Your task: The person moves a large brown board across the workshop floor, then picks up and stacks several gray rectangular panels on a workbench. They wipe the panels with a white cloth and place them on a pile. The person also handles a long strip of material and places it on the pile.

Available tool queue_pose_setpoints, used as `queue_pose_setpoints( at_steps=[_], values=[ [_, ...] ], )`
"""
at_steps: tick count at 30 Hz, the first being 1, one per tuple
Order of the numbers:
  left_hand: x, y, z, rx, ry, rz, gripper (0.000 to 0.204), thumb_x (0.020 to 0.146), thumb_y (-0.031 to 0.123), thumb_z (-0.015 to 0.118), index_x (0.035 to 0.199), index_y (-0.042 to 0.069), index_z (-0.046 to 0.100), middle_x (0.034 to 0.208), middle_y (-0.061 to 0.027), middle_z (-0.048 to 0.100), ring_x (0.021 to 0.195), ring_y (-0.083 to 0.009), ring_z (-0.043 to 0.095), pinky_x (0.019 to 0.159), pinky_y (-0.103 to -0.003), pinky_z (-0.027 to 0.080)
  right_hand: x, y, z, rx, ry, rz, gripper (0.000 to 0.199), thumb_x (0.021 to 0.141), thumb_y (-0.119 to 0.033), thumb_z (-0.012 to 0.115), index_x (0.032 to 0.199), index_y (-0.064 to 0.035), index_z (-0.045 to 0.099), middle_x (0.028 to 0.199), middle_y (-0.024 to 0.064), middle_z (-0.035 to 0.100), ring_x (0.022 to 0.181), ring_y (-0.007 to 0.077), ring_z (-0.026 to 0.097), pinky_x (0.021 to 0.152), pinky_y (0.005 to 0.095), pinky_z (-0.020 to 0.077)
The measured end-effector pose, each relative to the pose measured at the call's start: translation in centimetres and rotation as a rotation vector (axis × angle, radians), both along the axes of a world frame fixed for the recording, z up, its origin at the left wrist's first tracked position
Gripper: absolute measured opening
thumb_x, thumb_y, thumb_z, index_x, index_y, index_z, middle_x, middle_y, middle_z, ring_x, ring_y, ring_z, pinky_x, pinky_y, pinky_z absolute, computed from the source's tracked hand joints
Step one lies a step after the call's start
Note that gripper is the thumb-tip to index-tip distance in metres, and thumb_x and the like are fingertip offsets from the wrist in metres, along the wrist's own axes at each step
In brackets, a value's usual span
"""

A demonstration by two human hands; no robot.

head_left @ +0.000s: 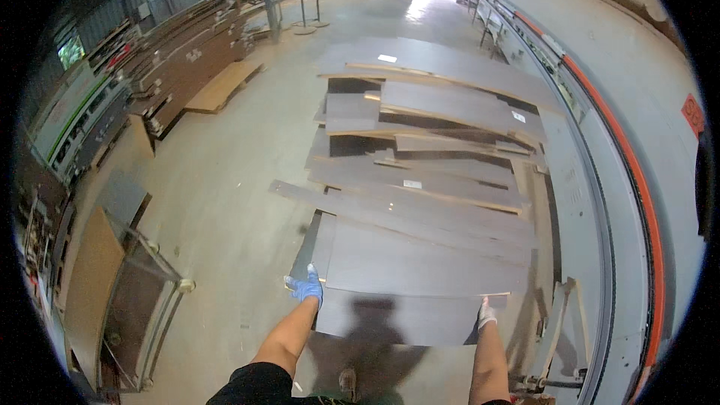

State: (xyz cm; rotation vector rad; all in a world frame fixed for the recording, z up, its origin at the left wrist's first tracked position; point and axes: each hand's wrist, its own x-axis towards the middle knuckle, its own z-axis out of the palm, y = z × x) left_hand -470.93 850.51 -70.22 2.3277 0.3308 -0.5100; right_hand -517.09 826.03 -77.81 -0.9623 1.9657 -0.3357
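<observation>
My left hand (pixel 306 286), in a blue glove, is at the left edge of the nearest flat grey panel (pixel 405 321), thumb pointing forward. At the panel's right edge, my right hand (pixel 487 312), in a pale glove, grips with its thumb on top; its other fingers are mostly hidden. Just beyond lies a larger grey panel (pixel 424 255), overlapped with others in the row. A long narrow grey strip (pixel 300 194) sticks out to the left of the pile. My head's shadow falls across the nearest panel.
More grey panels (pixel 457 107) lie in layered stacks ahead, some with white labels. A long pale machine (pixel 600 255) with an orange-red strip runs along the right. At left stand a metal-framed rack (pixel 161 270) with boards and long stacks of brown boards (pixel 195 52).
</observation>
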Motion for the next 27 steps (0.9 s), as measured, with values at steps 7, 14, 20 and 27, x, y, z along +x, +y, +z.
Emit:
queue_pose_setpoints(
  at_steps=[7,14,20,27],
  values=[
    [3.0,-5.6,2.3,0.15,0.044,0.033,0.105,0.071,0.073,0.045,0.142,0.009,0.001,0.144,-0.0242,0.01,0.13,-0.0432,0.02,0.105,-0.049,0.022,5.8,-4.7,8.8,-0.02,-0.064,-0.047,0.09,0.079,-0.068,0.041,0.124,0.0093,0.043,0.125,0.0234,0.047,0.116,0.0335,0.044,0.095,0.0396,0.0358],
    [9.1,-21.2,2.5,0.107,0.081,0.062,0.106,0.071,0.073,0.045,0.142,0.012,-0.005,0.144,-0.0277,0.006,0.131,-0.0448,0.014,0.105,-0.05,0.022,8.3,-21.6,1.5,0.064,0.083,0.082,0.091,0.078,-0.071,0.04,0.121,0.0092,0.046,0.121,0.0224,0.051,0.112,0.0333,0.048,0.094,0.04,0.0363],
    [14.5,-32.2,3.1,0.146,0.088,0.052,0.105,0.072,0.071,0.046,0.142,0.012,-0.004,0.144,-0.0271,0.005,0.133,-0.0435,0.012,0.105,-0.05,0.021,13.4,-33.2,-2.1,0.032,0.106,0.102,0.093,0.077,-0.073,0.038,0.119,0.0094,0.048,0.117,0.0213,0.054,0.107,0.033,0.051,0.092,0.0398,0.0376],
    [19.5,-48.6,0.2,0.087,0.029,0.101,0.105,0.071,0.07,0.049,0.142,0.011,0.0,0.144,-0.0271,0.008,0.131,-0.0428,0.016,0.105,-0.048,0.024,17.2,-51.7,-5.9,-0.203,0.086,0.021,0.075,0.082,-0.063,0.045,0.108,0.0064,0.057,0.104,0.0174,0.061,0.086,0.0262,0.056,0.078,0.0364,0.0444]
  ],
)
